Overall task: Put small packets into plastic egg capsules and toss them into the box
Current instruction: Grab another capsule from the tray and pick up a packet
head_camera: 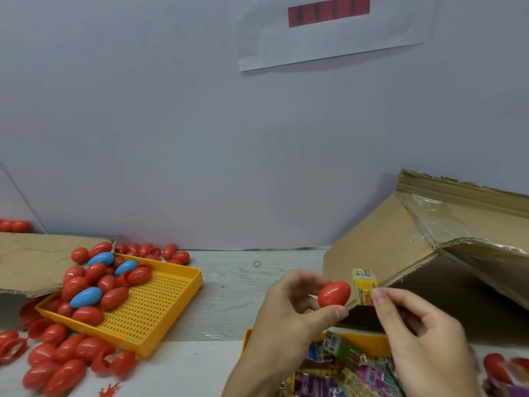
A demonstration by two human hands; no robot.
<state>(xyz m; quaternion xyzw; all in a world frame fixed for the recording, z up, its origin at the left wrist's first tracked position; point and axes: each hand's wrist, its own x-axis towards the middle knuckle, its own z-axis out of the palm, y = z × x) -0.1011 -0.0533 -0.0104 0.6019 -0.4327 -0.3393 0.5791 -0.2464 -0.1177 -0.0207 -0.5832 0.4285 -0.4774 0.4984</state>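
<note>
My left hand (289,308) holds a red egg capsule (334,294) between thumb and fingers, just left of the cardboard box's flap. My right hand (415,325) pinches a small yellow packet (364,286) right beside the capsule's right end. The capsule looks closed from here; its far side is hidden. Below my hands, a yellow tray (369,340) holds several colourful packets (343,373). The big cardboard box (400,239) lies tilted at the right, its opening facing me.
A yellow perforated tray (160,308) at the left carries several red and blue capsules (86,296). More red capsules lie loose on the table around it (57,365) and behind it (169,252). A cardboard flap (31,262) overhangs the far left. A rubber band (256,263) lies mid-table.
</note>
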